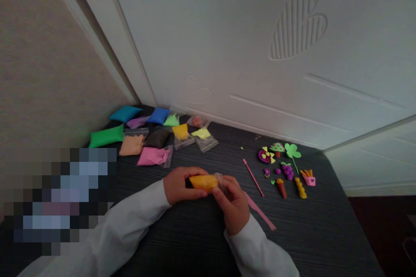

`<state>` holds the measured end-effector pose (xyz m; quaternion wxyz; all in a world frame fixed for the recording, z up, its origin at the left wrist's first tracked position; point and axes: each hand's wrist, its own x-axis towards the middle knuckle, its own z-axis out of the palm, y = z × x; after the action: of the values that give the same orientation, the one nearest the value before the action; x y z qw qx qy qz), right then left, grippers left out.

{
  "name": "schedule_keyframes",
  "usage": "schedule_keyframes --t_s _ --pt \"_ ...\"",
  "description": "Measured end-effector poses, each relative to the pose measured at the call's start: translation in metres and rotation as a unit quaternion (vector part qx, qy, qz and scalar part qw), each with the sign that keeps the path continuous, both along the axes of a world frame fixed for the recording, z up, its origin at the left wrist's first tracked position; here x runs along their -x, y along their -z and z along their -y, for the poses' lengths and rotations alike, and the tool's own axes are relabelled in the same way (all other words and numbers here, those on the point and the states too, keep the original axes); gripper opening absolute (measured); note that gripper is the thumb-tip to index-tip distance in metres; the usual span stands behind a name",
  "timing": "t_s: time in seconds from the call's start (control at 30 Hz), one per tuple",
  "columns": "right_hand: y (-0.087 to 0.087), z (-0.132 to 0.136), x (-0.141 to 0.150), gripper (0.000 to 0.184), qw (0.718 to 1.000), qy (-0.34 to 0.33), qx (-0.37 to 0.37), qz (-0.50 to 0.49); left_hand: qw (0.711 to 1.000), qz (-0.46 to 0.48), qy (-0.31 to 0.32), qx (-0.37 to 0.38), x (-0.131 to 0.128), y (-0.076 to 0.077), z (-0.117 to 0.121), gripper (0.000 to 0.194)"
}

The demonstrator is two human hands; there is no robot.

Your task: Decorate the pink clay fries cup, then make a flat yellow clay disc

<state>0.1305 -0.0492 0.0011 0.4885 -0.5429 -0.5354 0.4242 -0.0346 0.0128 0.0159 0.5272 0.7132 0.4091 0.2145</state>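
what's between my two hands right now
In the head view, a yellow-orange packet lies there, held by the left hand and right hand.

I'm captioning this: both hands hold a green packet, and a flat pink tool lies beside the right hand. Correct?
Wrong colour: the head view shows the left hand and right hand holding a yellow-orange packet. The flat pink tool is as you say.

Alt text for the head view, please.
The left hand and right hand hold a yellow-orange bag over a dark table. Other colourful bags lie farther back at left; small colourful figures and two pink tools lie at right.
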Motion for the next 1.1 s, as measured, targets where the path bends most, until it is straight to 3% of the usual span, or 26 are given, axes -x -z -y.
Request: schedule_keyframes --t_s 0.23,0.57,0.83,1.1 --pt "0.0 0.001 -0.003 0.019 1.0 -0.002 0.009 0.019 1.0 -0.007 0.013 -0.003 -0.002 0.004 0.002 0.04" --pt "0.002 0.003 -0.002 0.016 0.995 0.041 -0.02 0.088 0.999 0.019 0.043 0.007 0.002 -0.001 0.002 0.043" --pt "0.004 0.001 0.005 0.015 0.991 0.089 -0.031 0.09 0.999 0.029 0.034 -0.004 0.002 0.009 0.0 0.045" --pt "0.003 0.0 0.008 0.017 0.988 0.111 -0.025 0.103 0.998 0.026 0.061 -0.022 0.002 0.007 -0.002 0.044"
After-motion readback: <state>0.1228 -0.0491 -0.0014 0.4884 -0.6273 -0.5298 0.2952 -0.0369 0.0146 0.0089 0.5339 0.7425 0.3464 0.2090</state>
